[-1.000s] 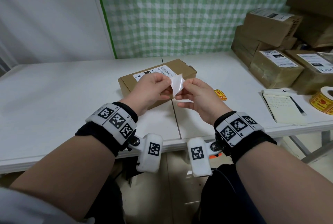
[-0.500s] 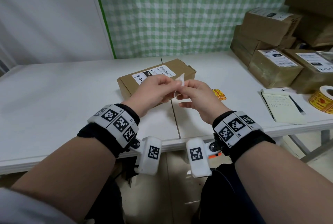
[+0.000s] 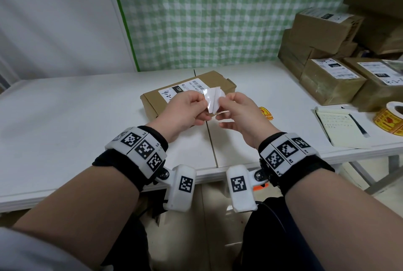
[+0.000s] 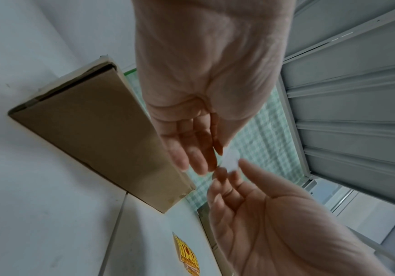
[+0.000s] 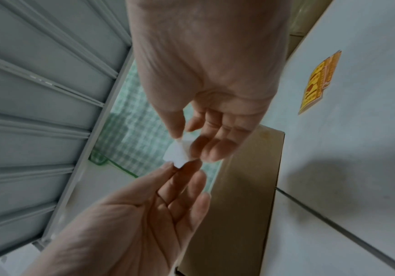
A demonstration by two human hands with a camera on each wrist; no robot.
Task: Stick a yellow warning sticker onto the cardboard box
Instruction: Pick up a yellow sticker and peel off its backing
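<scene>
A small white sticker piece [image 3: 214, 99] is held in the air just above the cardboard box [image 3: 152, 107], which lies on the white table [image 3: 65, 118] and carries a shipping label. My left hand [image 3: 196, 104] pinches its left edge and my right hand [image 3: 229, 101] pinches its right edge. Only a white face shows, with a line down its middle; no yellow print is visible. In the left wrist view the white piece [image 4: 231, 162] sits between the fingertips beside the box [image 4: 97, 140]. The right wrist view shows the piece [image 5: 176, 153] pinched from both sides.
A loose yellow warning sticker [image 3: 266, 113] lies on the table right of my hands. A roll of yellow stickers [image 3: 390, 118] and a notepad with a pen [image 3: 342, 126] sit at the right edge. Stacked parcels [image 3: 327, 78] fill the back right.
My hands closed together over the white piece, hiding most of it, then drew slightly apart. The piece now stands between the fingertips with a line down its middle.
</scene>
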